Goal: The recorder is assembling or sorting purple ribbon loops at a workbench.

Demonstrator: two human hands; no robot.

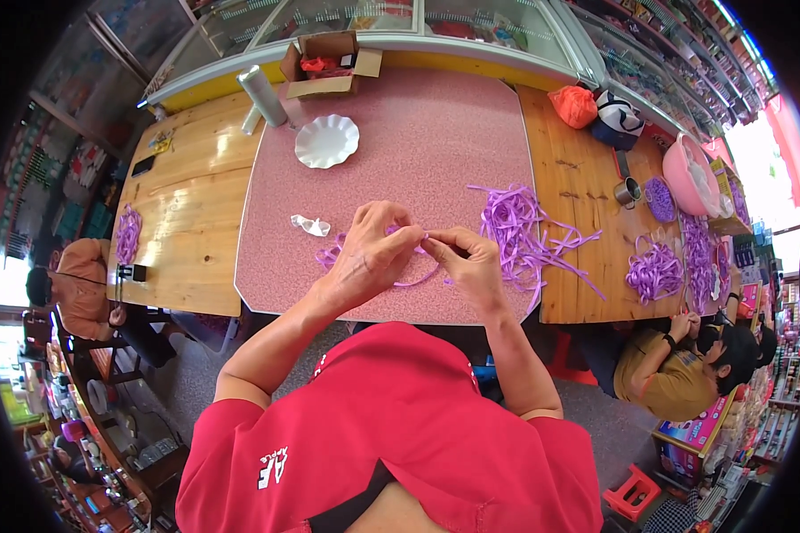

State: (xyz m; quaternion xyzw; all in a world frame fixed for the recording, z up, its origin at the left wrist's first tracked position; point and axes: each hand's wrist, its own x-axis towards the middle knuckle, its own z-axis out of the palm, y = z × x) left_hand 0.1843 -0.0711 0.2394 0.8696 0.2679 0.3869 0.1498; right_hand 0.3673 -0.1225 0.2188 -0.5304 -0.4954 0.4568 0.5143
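- Purple strip (417,282) curves in a loop below my fingers, in from the near edge of the pink tabletop (436,115), roughly midway between its near corners.
- My left hand (373,242) has thumb and forefinger pinched on it; my right hand (471,266) pinches it too, both sets of fingertips almost meeting.
- It looks thin, light and limp, so I expect it to bend at a touch and perhaps slide on skin. I would hold it by fingertip, close to the bend, pulling gently so it doesn't crease.
- Beside the tabletop's right edge, the heap of purple strips (508,222) trails onto the wooden table (569,298); it could snag, so one loose end seems the best hold.
- Toward the left edge lies a crumpled white scrap (310,226).
- Beyond, nearer the far edge, sits a white scalloped plate (327,141).
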